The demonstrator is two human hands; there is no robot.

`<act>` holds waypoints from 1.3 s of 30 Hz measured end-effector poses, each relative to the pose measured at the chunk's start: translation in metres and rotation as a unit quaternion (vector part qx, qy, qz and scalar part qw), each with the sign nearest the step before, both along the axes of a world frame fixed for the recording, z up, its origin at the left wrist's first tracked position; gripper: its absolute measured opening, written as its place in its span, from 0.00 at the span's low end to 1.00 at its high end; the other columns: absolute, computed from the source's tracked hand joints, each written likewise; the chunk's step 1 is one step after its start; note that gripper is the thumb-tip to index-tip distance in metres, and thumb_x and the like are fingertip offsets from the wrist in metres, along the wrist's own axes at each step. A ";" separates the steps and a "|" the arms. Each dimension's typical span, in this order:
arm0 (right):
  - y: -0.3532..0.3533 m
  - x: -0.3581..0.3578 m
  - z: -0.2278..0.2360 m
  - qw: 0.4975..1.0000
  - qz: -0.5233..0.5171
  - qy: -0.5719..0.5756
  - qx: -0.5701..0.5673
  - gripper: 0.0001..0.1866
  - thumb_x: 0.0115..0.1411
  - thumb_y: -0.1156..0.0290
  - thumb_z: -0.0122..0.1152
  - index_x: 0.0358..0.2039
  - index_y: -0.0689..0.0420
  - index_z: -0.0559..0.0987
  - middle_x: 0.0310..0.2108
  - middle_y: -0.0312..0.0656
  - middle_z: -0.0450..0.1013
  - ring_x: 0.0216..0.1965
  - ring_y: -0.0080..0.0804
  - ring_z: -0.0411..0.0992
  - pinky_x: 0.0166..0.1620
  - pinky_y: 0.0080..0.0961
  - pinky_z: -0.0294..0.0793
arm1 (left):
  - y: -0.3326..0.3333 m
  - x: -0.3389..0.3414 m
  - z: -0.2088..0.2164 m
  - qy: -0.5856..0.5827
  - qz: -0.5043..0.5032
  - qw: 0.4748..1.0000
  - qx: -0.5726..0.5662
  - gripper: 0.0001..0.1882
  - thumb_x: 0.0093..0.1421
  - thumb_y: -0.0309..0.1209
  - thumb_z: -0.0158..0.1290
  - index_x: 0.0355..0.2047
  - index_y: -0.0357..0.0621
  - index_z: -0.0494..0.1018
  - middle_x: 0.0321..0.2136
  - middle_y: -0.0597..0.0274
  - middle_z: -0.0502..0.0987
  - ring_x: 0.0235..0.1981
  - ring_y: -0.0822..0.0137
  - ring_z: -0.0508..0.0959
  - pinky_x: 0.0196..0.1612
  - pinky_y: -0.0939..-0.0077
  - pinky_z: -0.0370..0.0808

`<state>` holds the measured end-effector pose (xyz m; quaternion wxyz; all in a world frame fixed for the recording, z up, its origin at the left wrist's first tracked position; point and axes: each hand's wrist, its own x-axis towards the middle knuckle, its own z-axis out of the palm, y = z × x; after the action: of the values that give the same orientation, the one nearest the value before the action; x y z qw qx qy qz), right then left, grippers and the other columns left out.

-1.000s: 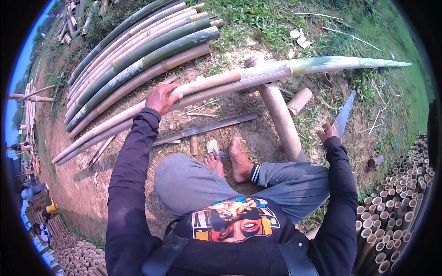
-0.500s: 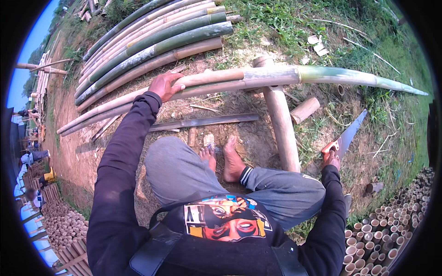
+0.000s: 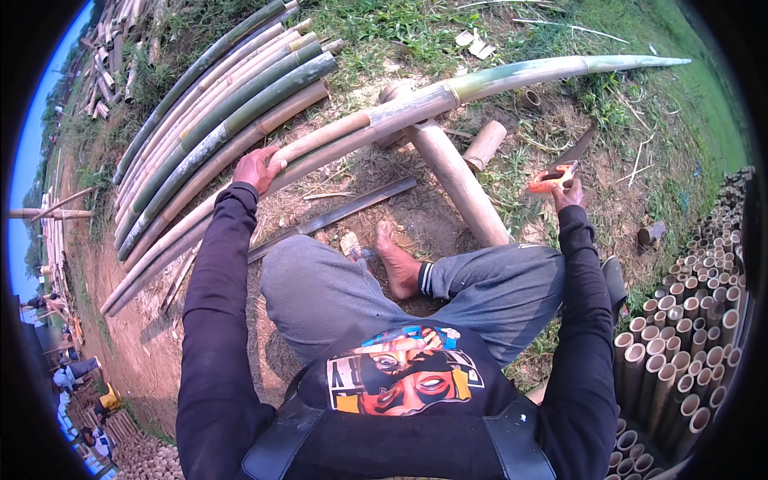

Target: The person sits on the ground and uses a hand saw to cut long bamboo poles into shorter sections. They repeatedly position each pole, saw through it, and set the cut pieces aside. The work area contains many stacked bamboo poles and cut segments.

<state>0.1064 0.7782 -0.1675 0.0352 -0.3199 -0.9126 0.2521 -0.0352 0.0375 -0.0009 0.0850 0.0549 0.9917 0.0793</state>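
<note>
- Head view: we look down past a seated person's knees at a long, tapering bamboo pole, tan at the left and green toward the right, stretched across the scene in front of the legs.
- What has just changed: the hand saw with an orange handle and a thin metal blade has turned. Half a second ago its blade shone blue; now the blade looks dull brown and the handle tilts toward the left.
- For the work, we take this to mean the saw is being handled but is not cutting, since it is well apart from the pole.
- The right hand seems closed on the rear of the orange handle; the fingers are small and partly hidden, so we cannot be sure of the exact grip.
- The left hand grips the left part of the pole, much as it did before.
- The pole's long axis runs from lower left to upper right, its slim green tip pointing right and away from the person. It crosses a pale, round post near the middle.
- The saw's blade slants up and to the right, away from the right hand.
</note>
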 end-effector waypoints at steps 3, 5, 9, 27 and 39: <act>-0.010 0.001 0.008 0.969 0.096 -0.228 0.002 0.32 0.57 0.50 0.71 0.56 0.59 0.81 0.49 0.57 0.83 0.54 0.53 0.81 0.60 0.43 0.78 | -0.003 -0.002 -0.005 -0.006 0.010 1.000 0.000 0.28 0.63 0.51 0.63 0.59 0.53 0.80 0.55 0.48 0.83 0.57 0.47 0.81 0.62 0.55 0.75; -0.014 0.001 0.014 0.965 0.108 -0.240 -0.010 0.30 0.60 0.51 0.70 0.56 0.60 0.82 0.54 0.58 0.81 0.57 0.52 0.80 0.61 0.42 0.77 | -0.004 -0.003 -0.008 0.004 0.003 1.000 0.012 0.28 0.63 0.50 0.63 0.59 0.52 0.80 0.55 0.48 0.83 0.56 0.47 0.82 0.62 0.56 0.76; -0.005 0.005 0.013 0.970 0.041 -0.237 0.018 0.28 0.60 0.56 0.68 0.56 0.61 0.82 0.56 0.56 0.80 0.59 0.52 0.79 0.64 0.40 0.77 | -0.008 -0.003 -0.011 0.010 0.009 1.000 0.025 0.29 0.63 0.49 0.64 0.60 0.49 0.80 0.55 0.45 0.83 0.56 0.46 0.82 0.62 0.56 0.75; 0.060 0.013 -0.113 0.955 -0.187 -0.203 -0.111 0.33 0.50 0.54 0.73 0.49 0.68 0.84 0.55 0.64 0.79 0.60 0.56 0.77 0.64 0.42 0.74 | 0.002 0.004 0.003 0.007 0.000 0.998 0.055 0.26 0.60 0.39 0.65 0.56 0.39 0.80 0.52 0.43 0.82 0.55 0.44 0.82 0.62 0.57 0.75; -0.051 0.026 0.115 0.816 -0.049 0.450 -0.359 0.20 0.68 0.77 0.66 0.56 0.62 0.69 0.40 0.41 0.76 0.35 0.23 0.75 0.38 0.24 0.78 | -0.005 0.006 -0.011 0.014 0.001 0.999 0.031 0.28 0.66 0.47 0.61 0.62 0.46 0.77 0.58 0.47 0.80 0.60 0.45 0.79 0.64 0.55 0.73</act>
<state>0.1323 0.7272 -0.0525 0.3369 -0.2051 -0.6228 0.6756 -0.0294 0.0324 -0.0114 0.0693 0.0580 0.9899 0.1093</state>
